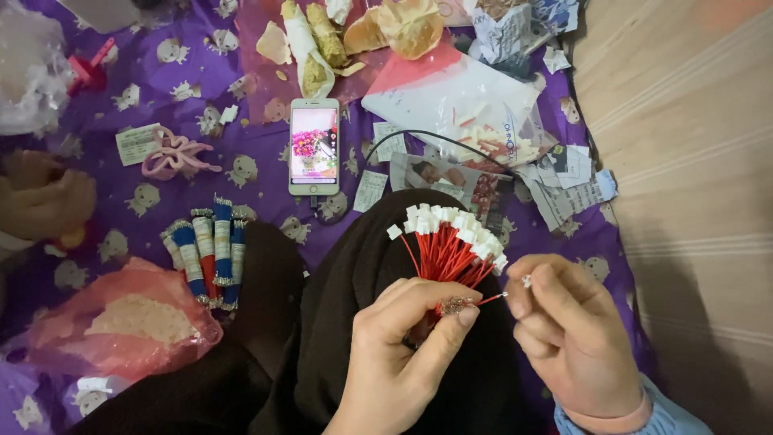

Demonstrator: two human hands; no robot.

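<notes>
Pinching red wire bundle point(451, 254) in left hand point(403, 354); right hand point(568, 322) nipping white connector point(527, 281), pink bag point(121, 322) holding white pieces point(137, 316)

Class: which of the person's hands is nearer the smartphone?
Left. The left hand lies below the smartphone, slightly right; the right hand is farther right.

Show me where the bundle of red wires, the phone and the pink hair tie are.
bundle of red wires point(448, 256), head view, middle of the red strands.
phone point(314, 145), head view, centre of its screen.
pink hair tie point(173, 155), head view, its knotted middle.
</notes>
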